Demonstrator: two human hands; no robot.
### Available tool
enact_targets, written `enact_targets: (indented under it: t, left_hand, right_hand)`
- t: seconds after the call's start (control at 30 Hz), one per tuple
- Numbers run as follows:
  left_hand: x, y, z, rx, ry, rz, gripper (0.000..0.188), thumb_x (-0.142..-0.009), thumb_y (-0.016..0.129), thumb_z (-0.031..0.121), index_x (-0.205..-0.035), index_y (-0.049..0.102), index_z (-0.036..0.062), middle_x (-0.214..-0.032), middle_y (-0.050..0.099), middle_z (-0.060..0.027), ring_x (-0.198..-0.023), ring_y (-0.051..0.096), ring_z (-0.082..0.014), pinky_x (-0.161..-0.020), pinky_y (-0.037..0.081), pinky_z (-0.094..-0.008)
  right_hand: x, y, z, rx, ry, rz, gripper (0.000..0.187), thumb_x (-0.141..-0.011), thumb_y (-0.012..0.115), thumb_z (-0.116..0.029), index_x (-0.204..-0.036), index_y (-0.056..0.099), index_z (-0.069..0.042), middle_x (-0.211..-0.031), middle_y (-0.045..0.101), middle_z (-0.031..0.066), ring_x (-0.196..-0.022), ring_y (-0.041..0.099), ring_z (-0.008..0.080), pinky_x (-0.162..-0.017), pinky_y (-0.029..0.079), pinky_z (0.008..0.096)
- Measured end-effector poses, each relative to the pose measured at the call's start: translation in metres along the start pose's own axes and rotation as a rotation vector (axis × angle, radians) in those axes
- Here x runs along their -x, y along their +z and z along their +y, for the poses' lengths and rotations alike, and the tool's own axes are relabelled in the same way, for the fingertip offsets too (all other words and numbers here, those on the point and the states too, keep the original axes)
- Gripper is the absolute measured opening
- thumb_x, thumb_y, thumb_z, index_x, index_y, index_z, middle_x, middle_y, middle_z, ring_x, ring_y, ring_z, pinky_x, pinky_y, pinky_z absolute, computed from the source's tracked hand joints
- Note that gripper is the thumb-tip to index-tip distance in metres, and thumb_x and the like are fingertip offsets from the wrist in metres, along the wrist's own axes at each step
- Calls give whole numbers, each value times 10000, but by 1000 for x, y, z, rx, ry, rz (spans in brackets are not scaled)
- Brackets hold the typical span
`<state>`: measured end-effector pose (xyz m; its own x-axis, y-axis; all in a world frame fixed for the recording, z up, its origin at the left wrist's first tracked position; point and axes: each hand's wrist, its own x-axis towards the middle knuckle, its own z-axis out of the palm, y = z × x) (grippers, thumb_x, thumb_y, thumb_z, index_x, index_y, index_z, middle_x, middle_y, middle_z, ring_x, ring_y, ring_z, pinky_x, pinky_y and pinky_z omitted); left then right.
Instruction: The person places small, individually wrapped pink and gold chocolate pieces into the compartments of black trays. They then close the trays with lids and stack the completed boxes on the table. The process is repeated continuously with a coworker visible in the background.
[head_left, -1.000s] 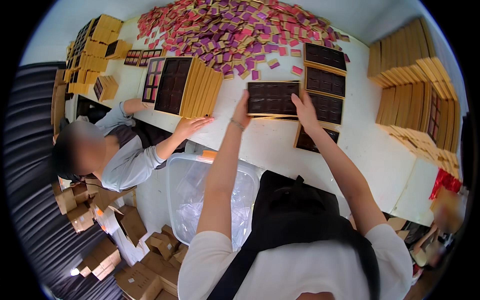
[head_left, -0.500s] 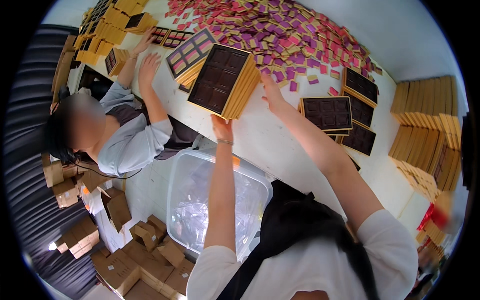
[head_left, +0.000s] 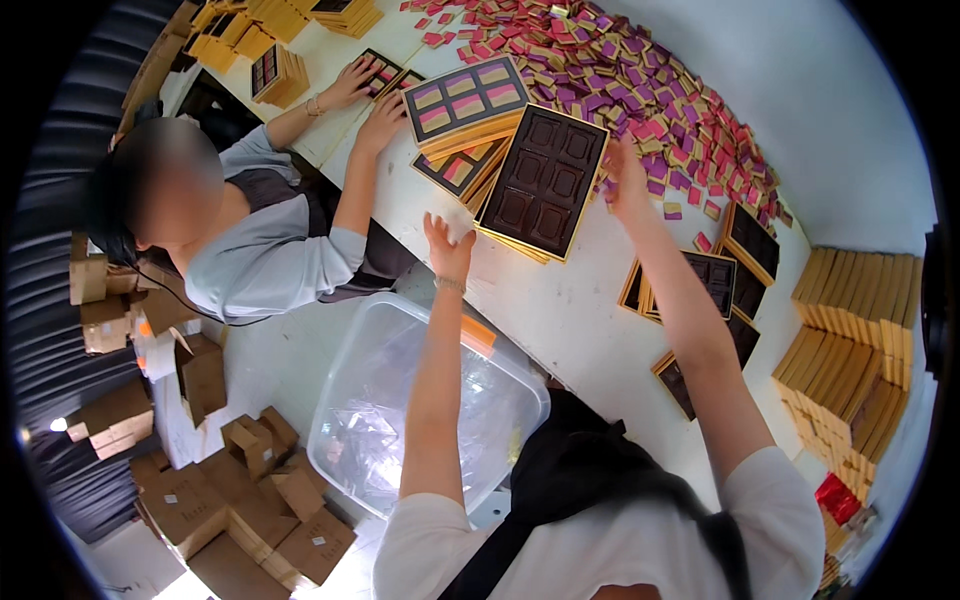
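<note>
A stack of gold-edged boxes with a dark brown compartment tray (head_left: 545,180) on top rests slantwise on the white table in front of me. My left hand (head_left: 449,248) hovers off its near left corner, fingers apart and holding nothing. Beside the stack's far right edge is my right hand (head_left: 624,182), fingers extended; whether they touch the box is unclear. Close by on the left lies another stack, topped by a box filled with purple, pink and gold pieces (head_left: 468,102). A filled box (head_left: 460,168) partly shows beneath it.
Small wrapped pieces (head_left: 640,90) are heaped at the back. More dark-tray boxes (head_left: 705,280) lie on the right, beyond them stacked gold boxes (head_left: 855,290). A co-worker's hands (head_left: 375,125) handle boxes at left. Below the table edge stands a clear plastic bin (head_left: 390,400); cardboard boxes (head_left: 240,510) cover floor.
The tilted dark-tray stack between my hands has come down onto the table. My left hand has come away from its near edge. The co-worker's hands have moved onto a filled box.
</note>
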<state>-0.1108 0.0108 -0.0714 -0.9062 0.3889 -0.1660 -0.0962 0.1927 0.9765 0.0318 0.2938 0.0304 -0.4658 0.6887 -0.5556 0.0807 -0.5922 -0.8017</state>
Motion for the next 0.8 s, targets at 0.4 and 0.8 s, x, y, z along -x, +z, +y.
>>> enact_targets:
  t: [0.4,0.8]
  left_hand:
    - [-52,25,24,-424,321,46,1352,-463,936,163,-1485,54,80,-1354,431,-166,-1254,429,-331,-1021,414,-382]
    - [108,-19,-22,-609,209,536,1201,-492,861,139,-1450,144,36,-1400,390,-155,-1266,429,-341,-1000,425,-444]
  right_hand:
    - [-49,175,-144,1807,-486,-616,973,-779,712,-495,-1387,287,134,-1310,506,273,-1183,541,336,-918,459,389]
    - [73,287,-24,2245,-618,-1125,480,-743,769,-249,-1122,649,20,-1046,666,179,-909,665,320,-727,536,456]
